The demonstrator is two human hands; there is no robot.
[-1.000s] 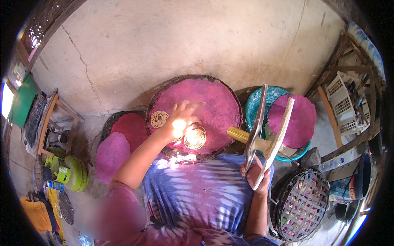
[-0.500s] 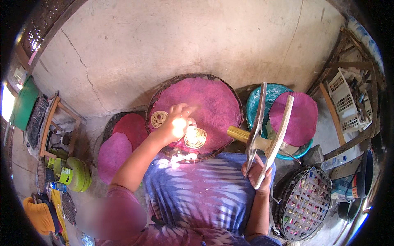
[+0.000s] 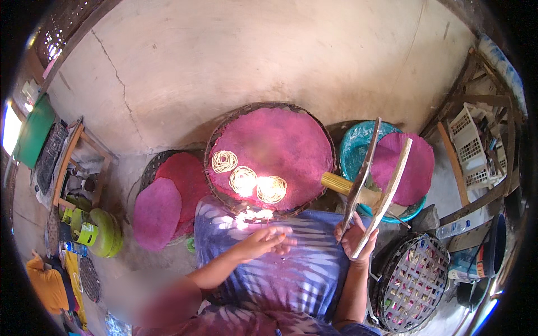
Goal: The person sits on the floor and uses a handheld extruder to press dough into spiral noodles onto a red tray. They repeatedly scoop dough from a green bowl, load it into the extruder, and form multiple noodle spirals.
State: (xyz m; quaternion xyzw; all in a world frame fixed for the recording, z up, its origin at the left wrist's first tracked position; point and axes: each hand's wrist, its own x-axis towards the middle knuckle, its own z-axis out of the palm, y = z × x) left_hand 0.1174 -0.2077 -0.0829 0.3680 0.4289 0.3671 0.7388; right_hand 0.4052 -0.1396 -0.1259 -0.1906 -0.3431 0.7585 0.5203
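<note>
My left hand is over my lap, fingers stretched out and a little blurred, with nothing visible in it. In front of it, a round woven tray is lined with pink cloth. On the cloth lie a left coil, a middle coil and a right coil of pale thin strands; sunlight glares on the latter two. My right hand grips the lower ends of a wooden-handled hand press. Its yellow cylinder points left toward the tray's right edge.
A teal basin with a pink round cloth stands behind the press. Right of my knees is a lidded woven basket. Pink and red cloths lie left of the tray, near a green gas cylinder. A wall rises behind.
My left hand has drawn back from over the tray to above my lap, uncovering the middle coil. The press in my right hand has shifted slightly right in the picture.
</note>
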